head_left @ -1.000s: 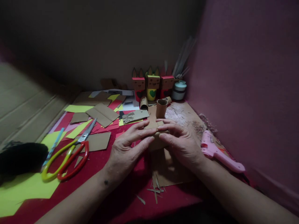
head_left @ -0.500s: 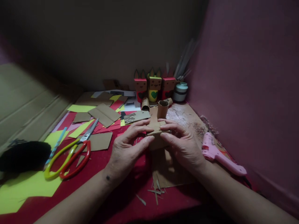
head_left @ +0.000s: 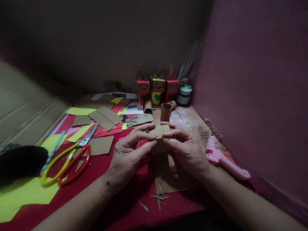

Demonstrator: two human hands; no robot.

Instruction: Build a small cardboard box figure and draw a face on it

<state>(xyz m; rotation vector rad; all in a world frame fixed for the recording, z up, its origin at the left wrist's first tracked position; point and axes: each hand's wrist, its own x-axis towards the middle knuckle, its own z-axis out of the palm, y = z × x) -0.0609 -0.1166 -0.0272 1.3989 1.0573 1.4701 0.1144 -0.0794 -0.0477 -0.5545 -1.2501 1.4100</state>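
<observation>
From my remote feed I can read no text: dark print (head_left: pixel 147 103) on two lying cardboard tubes (head_left: pixel 148 106) (head_left: pixel 172 104) is too small.

A dim craft corner, in a home or a workshop one cannot tell, red table (head_left: pixel 120 207) beside a pinkish wall (head_left: pixel 247 80), scattered coloured paper (head_left: pixel 81 111) and cardboard pieces (head_left: pixel 106 117), scissors (head_left: pixel 83 142), pink glue gun (head_left: pixel 221 158), cardboard tubes (head_left: pixel 166 113), paper figures (head_left: pixel 158 89) with drawn faces behind
</observation>
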